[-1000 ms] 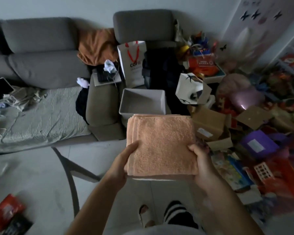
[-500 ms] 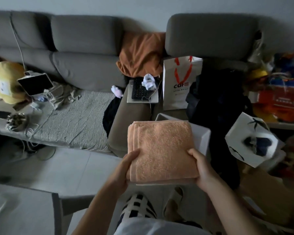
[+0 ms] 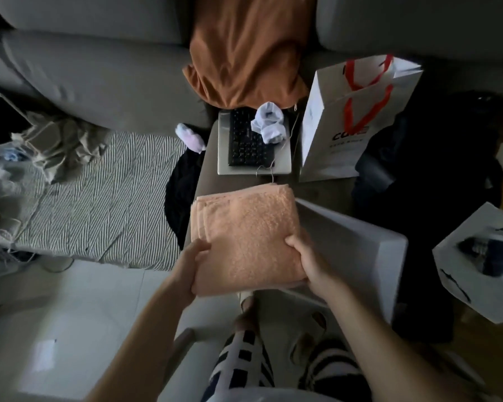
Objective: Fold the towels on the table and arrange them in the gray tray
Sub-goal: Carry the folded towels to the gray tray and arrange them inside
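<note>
Above the gray tray (image 3: 357, 245), partly covering its left side, the folded peach towel (image 3: 246, 237) is lying flat between both hands, left hand (image 3: 190, 266) and right hand (image 3: 310, 264) gripping its near corners, probably to keep the folds intact.

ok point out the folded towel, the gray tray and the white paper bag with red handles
folded towel (image 3: 247, 236), head view, middle of its top face
gray tray (image 3: 357, 242), head view, its near side wall
white paper bag (image 3: 331, 146), head view, lower front panel
</note>
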A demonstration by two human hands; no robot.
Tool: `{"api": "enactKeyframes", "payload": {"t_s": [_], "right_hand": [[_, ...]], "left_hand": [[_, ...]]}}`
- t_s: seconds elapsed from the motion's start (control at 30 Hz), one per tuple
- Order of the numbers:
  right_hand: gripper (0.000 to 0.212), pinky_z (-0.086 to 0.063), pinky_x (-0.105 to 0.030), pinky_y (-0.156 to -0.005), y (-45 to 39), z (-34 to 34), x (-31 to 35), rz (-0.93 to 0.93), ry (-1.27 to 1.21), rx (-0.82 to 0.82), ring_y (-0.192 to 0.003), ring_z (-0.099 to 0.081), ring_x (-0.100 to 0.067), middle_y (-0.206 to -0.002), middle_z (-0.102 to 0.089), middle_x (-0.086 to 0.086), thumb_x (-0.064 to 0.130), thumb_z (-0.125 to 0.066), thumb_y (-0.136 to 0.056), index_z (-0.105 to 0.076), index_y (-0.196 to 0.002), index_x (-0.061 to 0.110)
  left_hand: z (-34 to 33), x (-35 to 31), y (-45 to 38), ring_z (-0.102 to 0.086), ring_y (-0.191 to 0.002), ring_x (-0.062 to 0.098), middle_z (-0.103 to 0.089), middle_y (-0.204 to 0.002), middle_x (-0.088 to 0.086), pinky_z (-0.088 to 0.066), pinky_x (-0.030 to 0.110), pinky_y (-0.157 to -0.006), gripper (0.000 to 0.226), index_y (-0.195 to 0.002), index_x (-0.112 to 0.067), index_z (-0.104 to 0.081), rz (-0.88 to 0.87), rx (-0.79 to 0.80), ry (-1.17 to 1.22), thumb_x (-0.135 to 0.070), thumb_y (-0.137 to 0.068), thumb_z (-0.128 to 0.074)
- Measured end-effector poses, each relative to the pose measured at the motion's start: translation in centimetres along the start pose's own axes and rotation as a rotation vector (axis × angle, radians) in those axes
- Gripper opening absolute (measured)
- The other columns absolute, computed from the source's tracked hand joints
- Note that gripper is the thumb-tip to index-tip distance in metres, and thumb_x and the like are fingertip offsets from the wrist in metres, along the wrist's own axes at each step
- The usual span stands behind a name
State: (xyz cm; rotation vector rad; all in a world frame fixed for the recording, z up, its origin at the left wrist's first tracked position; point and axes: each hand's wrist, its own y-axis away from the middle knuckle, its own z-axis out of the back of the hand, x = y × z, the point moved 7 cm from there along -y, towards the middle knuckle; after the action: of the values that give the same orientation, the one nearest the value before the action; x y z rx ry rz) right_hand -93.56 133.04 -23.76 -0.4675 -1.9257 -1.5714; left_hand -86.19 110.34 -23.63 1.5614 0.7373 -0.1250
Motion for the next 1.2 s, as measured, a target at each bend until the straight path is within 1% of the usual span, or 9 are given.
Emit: {"api": "enactKeyframes", "payload": {"t_s": [0.1,0.23,0.37,0.5,0.63,0.83,0.97,1.07,1.2], "right_hand": [[0.06,-0.047,-0.032,-0.076,-6.8,-2.0,-0.2,0.036,-0.033,0.001,-0.107,-0.061,-0.016,-0.12,-0.061,0.005,0.038,-0.056,-0.076,-0.046,-0.135,0.036],[0.066,-0.054,-0.026,-0.077,-15.2,-2.9,-3.6,0.018,-0.028,-0.047,-0.102,-0.067,-0.009,-0.116,-0.066,0.011,0.049,-0.063,-0.067,-0.049,-0.131,0.04],[0.081,-0.05,-0.032,-0.084,-19.0,-3.5,-6.9,-0.019,0.081,-0.091,-0.109,-0.059,-0.012,-0.12,-0.057,0.012,0.063,-0.054,-0.067,-0.037,-0.141,0.035],[0.048,-0.052,-0.011,-0.065,-17.0,-2.6,-6.6,0.077,0.063,-0.286,-0.094,-0.063,0.007,-0.107,-0.063,0.024,0.056,-0.063,-0.077,-0.052,-0.122,0.041],[0.054,-0.057,-0.023,-0.076,-13.5,-2.9,-5.4,0.117,0.1,-0.414,-0.098,-0.065,0.0,-0.112,-0.064,0.015,0.067,-0.066,-0.075,-0.055,-0.116,0.035],[0.058,-0.052,-0.018,-0.065,-13.1,-3.6,-4.7,0.044,0.192,-0.348,-0.091,-0.065,-0.004,-0.109,-0.063,0.009,0.063,-0.061,-0.082,-0.054,-0.122,0.022],[0.055,-0.053,-0.025,-0.069,-12.6,-3.7,-3.7,-0.006,0.28,-0.324,-0.091,-0.063,-0.008,-0.107,-0.062,0.008,0.057,-0.06,-0.085,-0.053,-0.124,0.019],[0.064,-0.051,-0.022,-0.069,-12.1,-3.9,-3.1,-0.012,0.169,-0.29,-0.092,-0.064,-0.006,-0.108,-0.065,0.01,0.064,-0.063,-0.075,-0.054,-0.122,0.023],[0.077,-0.054,-0.042,-0.09,-12.2,-4.7,-3.4,-0.086,0.234,-0.24,-0.104,-0.062,-0.02,-0.122,-0.06,-0.002,0.07,-0.052,-0.071,-0.055,-0.128,0.018]], "left_hand": [[2.9,-1.9,-6.5,-0.073,-0.068,0.025,-0.076,-0.076,0.007,-0.057,0.038,-0.057,0.041,-0.109,-0.011,-0.065,-0.012,-0.042,0.025,-0.038,-0.079,-0.056],[6.5,-2.2,-15.4,-0.074,-0.065,0.021,-0.078,-0.079,0.007,-0.055,0.028,-0.048,0.037,-0.108,-0.009,-0.068,0.005,-0.116,-0.066,-0.037,-0.084,-0.059],[8.5,-1.9,-20.6,-0.071,-0.097,0.027,-0.072,-0.115,0.015,-0.056,0.037,-0.075,0.043,-0.126,-0.013,-0.062,-0.037,-0.144,-0.22,-0.036,-0.09,-0.059],[8.1,-3.9,-18.2,-0.066,-0.105,0.028,-0.068,-0.119,0.009,-0.056,0.048,-0.087,0.079,-0.13,-0.017,-0.057,-0.109,-0.217,-0.444,-0.06,-0.065,-0.063],[8.6,-5.8,-13.5,-0.065,-0.095,0.027,-0.065,-0.104,0.002,-0.056,0.053,-0.084,0.078,-0.118,-0.018,-0.055,-0.206,-0.474,-0.656,-0.074,-0.063,-0.062],[7.6,-4.2,-13.2,-0.062,-0.089,0.023,-0.057,-0.112,0.005,-0.06,0.051,-0.075,0.061,-0.114,-0.02,-0.044,-0.074,-0.372,-0.702,-0.064,-0.079,-0.068],[7.4,-4.9,-13.0,-0.064,-0.099,0.032,-0.059,-0.117,0.008,-0.055,0.051,-0.085,0.074,-0.128,-0.017,-0.047,-0.053,-0.381,-0.776,-0.064,-0.076,-0.069],[7.4,-6.3,-12.3,-0.062,-0.1,0.03,-0.065,-0.101,0.002,-0.051,0.045,-0.086,0.074,-0.108,-0.015,-0.062,-0.114,-0.405,-0.785,-0.072,-0.061,-0.06],[7.5,-6.0,-12.2,-0.068,-0.097,0.029,-0.072,-0.103,0.009,-0.056,0.048,-0.079,0.07,-0.104,-0.012,-0.068,-0.108,-0.285,-0.578,-0.066,-0.06,-0.067]]}}
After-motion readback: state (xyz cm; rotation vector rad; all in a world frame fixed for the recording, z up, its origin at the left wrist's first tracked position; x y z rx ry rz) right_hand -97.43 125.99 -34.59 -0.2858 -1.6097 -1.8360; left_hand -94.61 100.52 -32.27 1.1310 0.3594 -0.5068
